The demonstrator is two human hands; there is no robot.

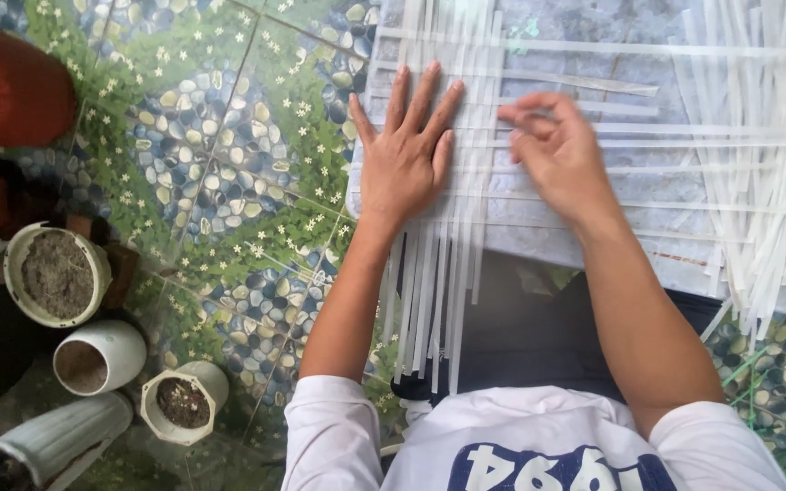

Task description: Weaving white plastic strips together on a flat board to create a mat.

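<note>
Slippage is the main risk I see: my left hand (404, 155) lies flat, fingers spread and holding nothing, pressing the upright white strips (438, 264) onto the surface (593, 36). If it lifts, the loose weave could shift. My right hand (557, 150) curls its fingers around a crosswise strip (684, 168), pinching it; a hard pull might kink it. A spare strip bundle (766, 182) lies to the right. Below, a pebble-and-flower tiled floor (229, 136) carries soil-filled pots (56, 273).
</note>
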